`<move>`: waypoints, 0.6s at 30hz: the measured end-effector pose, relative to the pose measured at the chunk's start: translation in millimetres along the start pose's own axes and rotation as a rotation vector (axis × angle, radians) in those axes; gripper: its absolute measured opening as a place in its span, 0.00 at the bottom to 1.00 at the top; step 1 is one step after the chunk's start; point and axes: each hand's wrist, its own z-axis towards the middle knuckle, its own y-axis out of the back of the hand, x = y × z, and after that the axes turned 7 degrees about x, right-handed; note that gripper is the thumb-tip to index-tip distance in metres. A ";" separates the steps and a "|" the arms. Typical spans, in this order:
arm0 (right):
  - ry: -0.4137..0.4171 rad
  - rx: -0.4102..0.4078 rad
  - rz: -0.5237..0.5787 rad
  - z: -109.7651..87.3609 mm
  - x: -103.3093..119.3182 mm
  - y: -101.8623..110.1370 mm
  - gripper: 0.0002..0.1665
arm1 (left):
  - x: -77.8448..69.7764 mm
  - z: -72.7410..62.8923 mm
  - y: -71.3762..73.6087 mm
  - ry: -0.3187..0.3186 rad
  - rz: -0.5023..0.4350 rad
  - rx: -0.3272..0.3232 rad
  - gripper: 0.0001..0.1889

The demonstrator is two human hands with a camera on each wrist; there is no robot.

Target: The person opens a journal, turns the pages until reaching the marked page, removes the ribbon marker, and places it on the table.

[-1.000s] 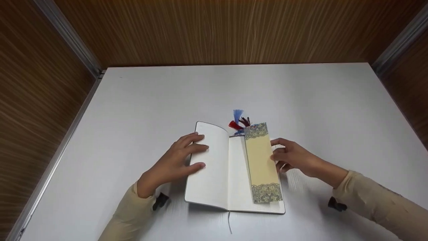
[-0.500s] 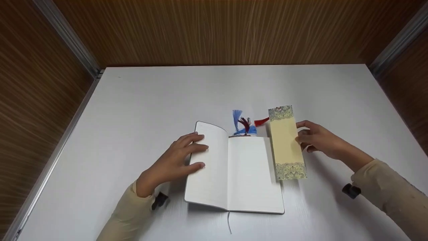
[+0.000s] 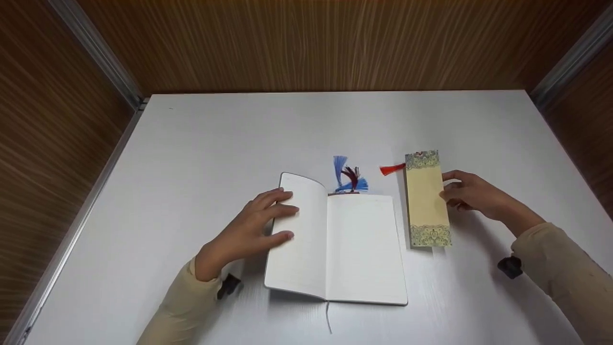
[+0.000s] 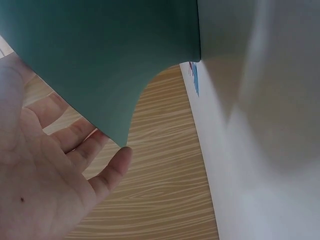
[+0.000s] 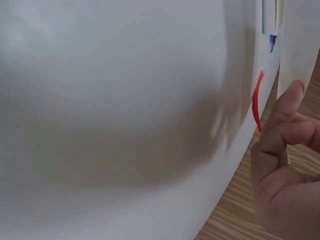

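"Gripping anything?"

"Yes, my right hand pinches a bookmark by its right edge, fingers curled. My left hand lies with fingers spread, tips on the left page of a notebook."

"What's around them?"

"Largest is the white table. On it lies the notebook, open, its left side raised."

"And the bookmark?"

"Just right of the notebook; I can't tell whether it touches the table. Smallest: its red tassel, plus blue tassels beyond the notebook's top edge."
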 end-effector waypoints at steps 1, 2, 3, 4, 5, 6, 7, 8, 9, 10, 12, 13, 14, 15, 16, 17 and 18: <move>-0.005 0.002 -0.006 2.3 -1.9 0.6 0.34 | -0.3 0.3 0.2 -0.001 0.003 0.000 0.21; -0.012 0.003 -0.014 4.9 -3.7 0.9 0.34 | -0.6 0.3 0.4 -0.001 0.006 -0.002 0.21; -0.019 0.004 -0.020 7.6 -5.3 0.9 0.34 | -0.4 0.5 0.3 -0.003 0.011 -0.004 0.21; -0.027 0.006 -0.027 10.2 -6.9 0.6 0.34 | 0.0 0.4 -0.2 -0.003 0.017 -0.004 0.21; -0.036 0.007 -0.035 12.6 -8.1 0.1 0.34 | -0.1 0.2 -0.2 -0.004 0.016 -0.003 0.21; -0.041 0.008 -0.042 14.9 -9.2 -0.6 0.34 | 0.2 0.0 -0.5 -0.004 0.017 -0.003 0.21; -0.044 0.008 -0.047 17.1 -10.0 -1.4 0.34 | 0.3 0.0 -0.8 -0.004 0.018 -0.002 0.21; -0.046 0.011 -0.050 19.0 -10.8 -2.3 0.33 | 0.8 -0.2 -1.2 0.000 0.018 0.001 0.21; -0.047 0.016 -0.056 20.4 -11.3 -3.2 0.32 | 1.2 -0.1 -1.6 0.002 0.020 0.004 0.21; -0.047 0.022 -0.063 21.6 -11.7 -4.2 0.31 | 0.9 -0.3 -1.5 0.008 0.020 0.008 0.21; -0.046 0.031 -0.081 23.0 -12.1 -6.2 0.30 | 0.9 -0.1 -1.5 0.013 0.020 0.011 0.22; -0.043 0.035 -0.090 23.3 -12.1 -7.3 0.29 | 1.2 0.1 -1.6 0.012 0.022 0.011 0.21; -0.043 0.037 -0.101 23.5 -11.9 -8.3 0.28 | 1.6 0.3 -1.7 0.012 0.025 0.010 0.21; -0.038 0.035 -0.121 23.6 -11.6 -9.4 0.27 | 1.8 0.5 -1.6 0.010 0.026 0.009 0.21; -0.034 0.031 -0.139 23.8 -11.4 -10.4 0.27 | 1.6 0.6 -1.4 0.008 0.025 0.008 0.21; -0.026 0.025 -0.159 23.9 -11.1 -11.5 0.26 | 2.0 0.7 -1.4 0.006 0.023 0.007 0.21; -0.019 0.020 -0.178 24.2 -10.9 -12.5 0.25 | 2.2 0.7 -1.4 0.005 0.023 0.005 0.21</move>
